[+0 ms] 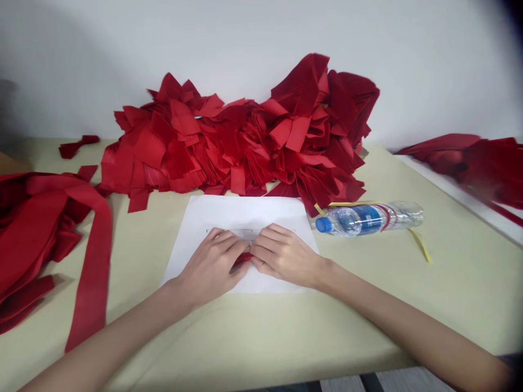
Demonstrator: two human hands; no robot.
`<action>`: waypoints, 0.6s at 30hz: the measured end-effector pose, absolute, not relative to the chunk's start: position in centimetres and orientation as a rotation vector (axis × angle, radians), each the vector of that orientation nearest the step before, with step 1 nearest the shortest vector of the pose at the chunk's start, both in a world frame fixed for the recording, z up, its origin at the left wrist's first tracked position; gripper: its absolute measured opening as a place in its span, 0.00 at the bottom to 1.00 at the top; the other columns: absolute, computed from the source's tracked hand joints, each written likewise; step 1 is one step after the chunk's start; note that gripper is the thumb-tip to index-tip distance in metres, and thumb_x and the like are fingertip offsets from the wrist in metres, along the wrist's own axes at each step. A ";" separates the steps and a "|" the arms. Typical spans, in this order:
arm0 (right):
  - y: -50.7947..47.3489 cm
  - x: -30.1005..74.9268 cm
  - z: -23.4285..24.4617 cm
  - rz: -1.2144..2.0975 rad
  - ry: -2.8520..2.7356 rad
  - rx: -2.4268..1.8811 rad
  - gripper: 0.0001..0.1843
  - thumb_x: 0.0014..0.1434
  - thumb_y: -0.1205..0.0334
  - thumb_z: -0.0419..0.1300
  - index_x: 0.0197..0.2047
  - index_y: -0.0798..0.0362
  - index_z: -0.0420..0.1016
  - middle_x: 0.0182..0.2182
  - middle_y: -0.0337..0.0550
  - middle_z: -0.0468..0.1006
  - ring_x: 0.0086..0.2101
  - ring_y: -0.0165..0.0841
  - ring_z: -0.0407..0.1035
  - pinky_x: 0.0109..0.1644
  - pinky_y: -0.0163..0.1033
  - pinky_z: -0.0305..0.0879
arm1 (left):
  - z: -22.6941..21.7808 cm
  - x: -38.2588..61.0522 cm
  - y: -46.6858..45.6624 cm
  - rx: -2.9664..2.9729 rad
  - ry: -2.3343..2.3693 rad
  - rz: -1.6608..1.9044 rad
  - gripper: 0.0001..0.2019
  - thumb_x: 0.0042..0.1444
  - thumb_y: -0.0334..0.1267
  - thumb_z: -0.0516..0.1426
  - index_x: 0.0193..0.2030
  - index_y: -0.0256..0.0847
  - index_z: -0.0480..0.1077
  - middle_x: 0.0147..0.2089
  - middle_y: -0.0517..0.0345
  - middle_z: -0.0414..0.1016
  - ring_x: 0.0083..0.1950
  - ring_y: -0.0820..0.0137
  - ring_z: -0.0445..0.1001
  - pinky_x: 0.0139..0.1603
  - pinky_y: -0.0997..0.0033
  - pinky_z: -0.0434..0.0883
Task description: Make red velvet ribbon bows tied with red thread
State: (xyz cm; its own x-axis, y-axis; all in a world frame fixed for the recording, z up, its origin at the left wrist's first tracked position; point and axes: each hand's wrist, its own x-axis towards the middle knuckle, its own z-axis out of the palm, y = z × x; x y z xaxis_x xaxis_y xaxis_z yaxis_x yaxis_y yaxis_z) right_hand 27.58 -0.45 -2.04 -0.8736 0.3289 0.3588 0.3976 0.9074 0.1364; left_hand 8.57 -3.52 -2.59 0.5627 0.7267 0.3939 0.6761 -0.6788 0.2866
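My left hand (216, 261) and my right hand (284, 253) meet over a white sheet of paper (186, 234). Between them shows a small piece of red ribbon (244, 257), mostly covered by my fingers. The left fingers are curled round it, thumb towards me. On the other side, my right fingertips are pressed together against the same piece. Thin black marks are drawn across the paper just beyond my hands.
A big heap of folded red ribbon pieces (237, 141) lies against the wall. Long red ribbon (92, 261) spreads at the left. At right lie a plastic bottle (368, 218) with a blue cap, a yellow strip (420, 245) and more red ribbon (469, 163) on a white board.
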 end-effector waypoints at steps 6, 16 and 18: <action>-0.9 27.5 -1.5 -0.407 -2.766 -0.520 0.11 0.61 0.67 0.51 0.29 0.58 0.70 0.25 0.42 0.70 0.30 0.32 0.60 0.36 0.39 0.54 | -2.2 8.6 -3.9 2.769 1.175 0.671 0.12 0.59 0.32 0.50 0.26 0.37 0.69 0.27 0.57 0.72 0.34 0.68 0.68 0.41 0.62 0.65; -4.1 30.0 1.4 -0.132 -2.644 -0.816 0.15 0.62 0.61 0.51 0.51 0.58 0.67 0.44 0.48 0.73 0.46 0.37 0.63 0.51 0.44 0.60 | -2.1 8.1 -4.3 2.799 1.115 0.738 0.11 0.60 0.26 0.48 0.36 0.35 0.72 0.35 0.52 0.75 0.41 0.65 0.70 0.42 0.61 0.63; -3.9 32.9 2.4 -0.103 -2.502 -0.989 0.16 0.61 0.64 0.52 0.53 0.55 0.65 0.47 0.48 0.71 0.49 0.37 0.63 0.54 0.44 0.60 | -2.1 7.8 -4.2 2.747 1.144 0.757 0.10 0.60 0.28 0.49 0.38 0.35 0.71 0.37 0.52 0.76 0.41 0.65 0.70 0.43 0.61 0.63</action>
State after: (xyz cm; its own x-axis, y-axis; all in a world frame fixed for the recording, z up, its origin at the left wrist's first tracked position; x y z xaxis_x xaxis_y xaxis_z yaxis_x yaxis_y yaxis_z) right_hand 32.90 -3.88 2.40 -0.6443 0.6323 0.4302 0.6656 0.7407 -0.0916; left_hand 7.83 -4.19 -2.11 0.6012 0.6833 0.4143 0.6484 -0.7201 0.2468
